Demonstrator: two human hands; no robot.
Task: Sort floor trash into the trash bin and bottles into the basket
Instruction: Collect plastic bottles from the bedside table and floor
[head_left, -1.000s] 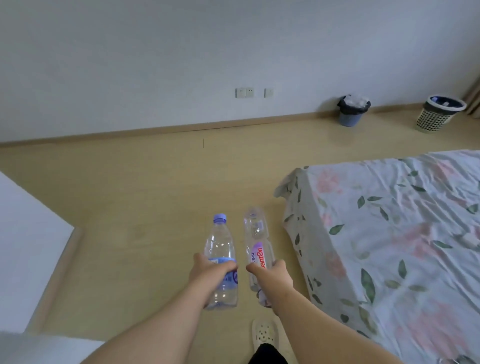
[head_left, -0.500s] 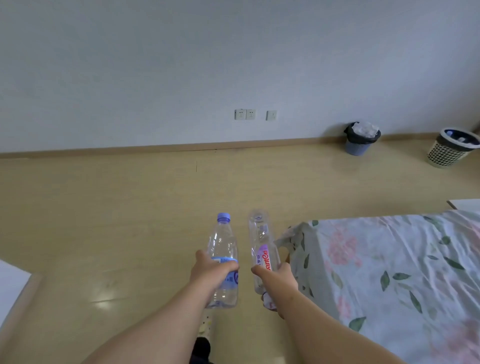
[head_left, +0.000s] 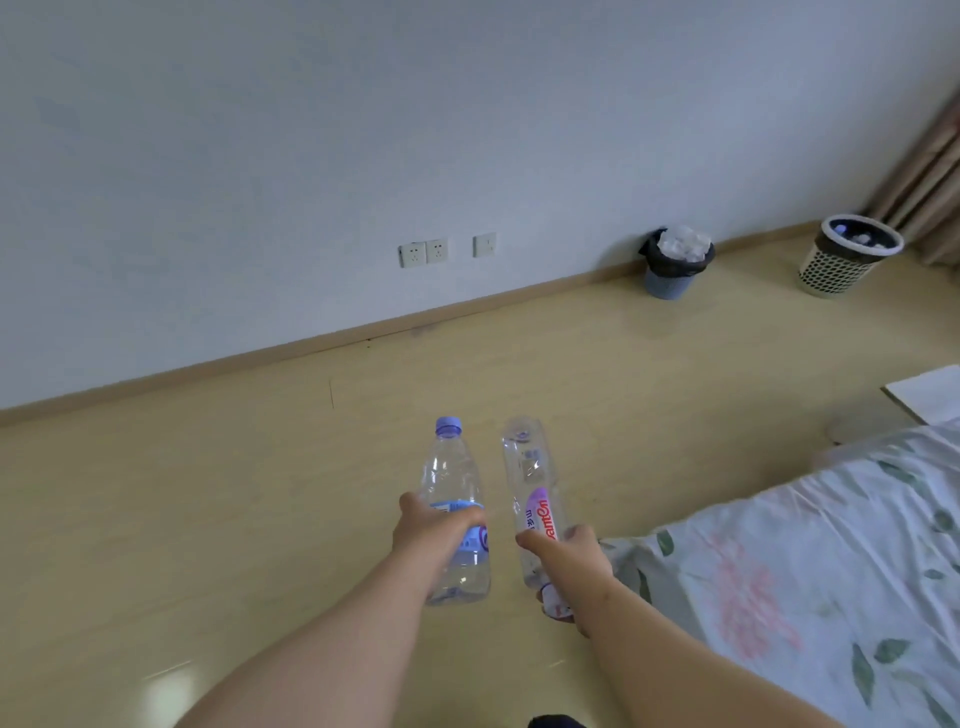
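Observation:
My left hand (head_left: 435, 535) grips a clear plastic bottle with a blue cap and blue label (head_left: 450, 473), cap pointing away from me. My right hand (head_left: 571, 564) grips a second clear bottle with a pink label (head_left: 531, 486), held upside down with its base away from me. Both are held out over the wooden floor. Far ahead by the wall stands a blue trash bin with a black liner (head_left: 674, 270), heaped with white crumpled paper. To its right stands a white perforated basket (head_left: 845, 257) with bottles inside.
A bed with a floral sheet (head_left: 810, 582) fills the lower right, close to my right arm. A white board (head_left: 930, 397) lies beyond it. Brown curtains (head_left: 930, 171) hang at the far right corner. Wall sockets (head_left: 423, 253) sit above the skirting.
The view has swung and moved forward: the bed corner slid down and right, the bin and basket look nearer. Both hands keep hold of their bottles in the same pose.

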